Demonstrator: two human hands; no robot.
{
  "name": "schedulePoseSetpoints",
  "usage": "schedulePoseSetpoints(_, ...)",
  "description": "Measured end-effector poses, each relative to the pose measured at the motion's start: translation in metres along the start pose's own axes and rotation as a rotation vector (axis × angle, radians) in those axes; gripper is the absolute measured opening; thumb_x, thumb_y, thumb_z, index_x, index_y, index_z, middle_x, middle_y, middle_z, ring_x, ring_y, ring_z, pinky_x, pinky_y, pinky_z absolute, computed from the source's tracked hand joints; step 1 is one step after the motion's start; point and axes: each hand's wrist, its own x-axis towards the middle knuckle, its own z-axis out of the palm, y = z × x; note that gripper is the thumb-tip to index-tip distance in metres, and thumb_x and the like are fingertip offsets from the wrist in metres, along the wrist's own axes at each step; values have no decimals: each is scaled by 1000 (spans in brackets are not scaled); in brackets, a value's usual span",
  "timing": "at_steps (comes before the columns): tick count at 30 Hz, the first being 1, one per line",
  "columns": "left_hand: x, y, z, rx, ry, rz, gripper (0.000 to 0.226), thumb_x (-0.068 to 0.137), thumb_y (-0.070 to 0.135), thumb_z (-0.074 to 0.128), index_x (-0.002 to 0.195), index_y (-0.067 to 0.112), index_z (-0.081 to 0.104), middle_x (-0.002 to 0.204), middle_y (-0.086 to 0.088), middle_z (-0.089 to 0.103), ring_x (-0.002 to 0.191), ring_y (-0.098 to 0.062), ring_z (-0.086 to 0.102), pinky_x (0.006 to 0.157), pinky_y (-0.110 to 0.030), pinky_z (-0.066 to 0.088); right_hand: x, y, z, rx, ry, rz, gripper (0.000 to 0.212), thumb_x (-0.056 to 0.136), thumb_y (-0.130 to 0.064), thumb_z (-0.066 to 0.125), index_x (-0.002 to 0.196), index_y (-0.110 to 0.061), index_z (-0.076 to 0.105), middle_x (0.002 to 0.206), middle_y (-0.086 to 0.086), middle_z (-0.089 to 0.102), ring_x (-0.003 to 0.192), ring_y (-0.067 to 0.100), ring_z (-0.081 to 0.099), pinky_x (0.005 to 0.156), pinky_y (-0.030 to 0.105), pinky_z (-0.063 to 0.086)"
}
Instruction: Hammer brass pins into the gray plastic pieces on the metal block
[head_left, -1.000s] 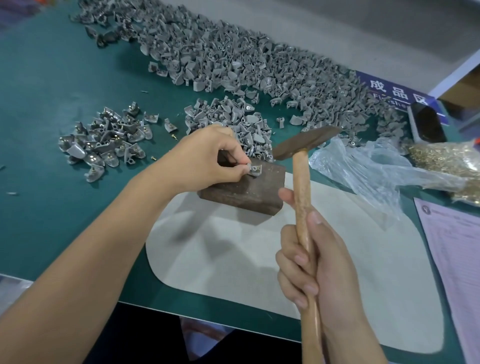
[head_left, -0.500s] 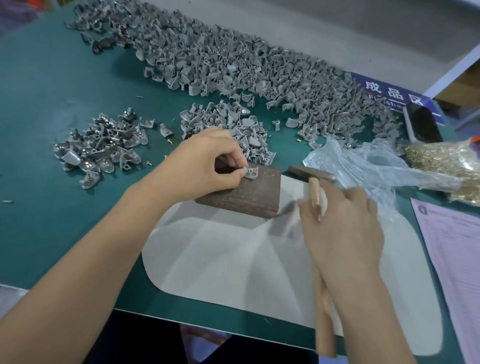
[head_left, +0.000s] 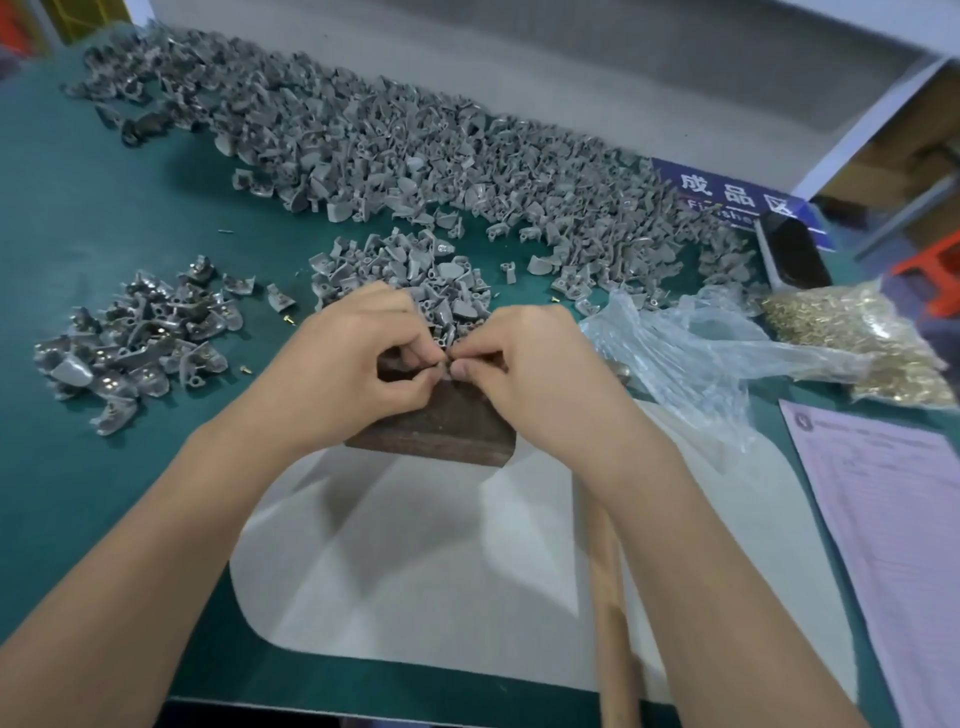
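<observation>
Step, as I read it: seating pin before strike. Left hand (head_left: 343, 374) and right hand (head_left: 540, 364) meet fingertip to fingertip over metal block (head_left: 436, 431), both pinching small gray piece (head_left: 445, 358); pin itself too small to confirm. Hammer handle (head_left: 613, 623) lies under right forearm, unheld. Next: right hand must regrip hammer, left steady piece. Green worktop (head_left: 104, 208), white mat (head_left: 426, 561) nearside of hands; gray parts heap (head_left: 415, 156) beyond; bag of brass pins (head_left: 852, 332) right of right hand.

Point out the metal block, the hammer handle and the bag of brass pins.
metal block (head_left: 436, 441): head view, its near side face.
hammer handle (head_left: 613, 623): head view, mid wooden shaft.
bag of brass pins (head_left: 852, 327): head view, pin-filled middle.
</observation>
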Motion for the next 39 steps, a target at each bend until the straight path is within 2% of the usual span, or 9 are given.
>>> schedulePoseSetpoints(3,1,-1,0,12,-12,-6,14,78,10,82,77,17,70,78,6,59,81,-20,53,71,-42,49,3,5,0,-14,9,-7,14,96,-26,68,96,-25,82,88,3,73,89,26,64,81,42,53)
schedulePoseSetpoints(7,-1,-3,2,-39,8,-48,29,79,6,81,76,30,64,76,7,57,80,-13,53,73,-31,47,-1,15,15,92,199,17,13,101,-24,64,100,-22,77,95,-5,73,92,18,65,83,42,52)
schedulePoseSetpoints(11,-1,-6,4,-37,15,-73,21,81,8,80,83,26,70,81,10,59,85,-10,55,78,-21,42,-12,17,27,543,469,51,10,103,-17,62,102,-22,70,85,-7,71,74,14,69,63,31,56)
schedulePoseSetpoints(14,-1,-3,6,-24,16,-67,14,83,12,79,90,23,73,85,11,63,89,-9,57,82,-27,46,-17,13,29,713,562,39,13,96,-13,69,96,-27,69,85,-3,71,76,18,71,51,27,56)
schedulePoseSetpoints(18,-2,1,5,-70,45,-132,11,89,18,73,99,24,73,95,12,71,95,-5,64,89,-29,52,-17,13,34,554,588,32,13,88,-19,75,91,-30,71,84,-14,72,77,12,70,66,30,57)
schedulePoseSetpoints(21,-3,5,5,-118,84,-188,16,89,14,74,98,27,70,94,14,74,97,2,69,92,-24,53,-16,14,36,541,590,20,17,89,-24,73,97,-38,68,86,-19,71,67,11,62,60,24,46)
schedulePoseSetpoints(24,-3,7,6,-129,128,-174,19,86,9,73,97,25,68,93,16,72,94,-3,68,91,-19,52,-14,14,38,574,607,-14,24,94,-21,70,112,-36,73,94,-20,75,81,12,71,67,21,52)
schedulePoseSetpoints(28,-2,6,8,-113,148,-175,18,86,12,73,101,22,71,96,15,71,96,-8,66,88,-14,47,-11,17,41,567,614,-18,11,96,-24,73,101,-34,72,98,-18,74,93,12,73,76,32,57)
schedulePoseSetpoints(39,-1,8,15,-250,267,-218,16,88,14,79,98,22,71,89,27,69,86,0,67,79,-14,50,-11,20,42,559,618,-62,18,93,-19,74,101,-35,74,94,-22,72,91,11,70,76,13,48)
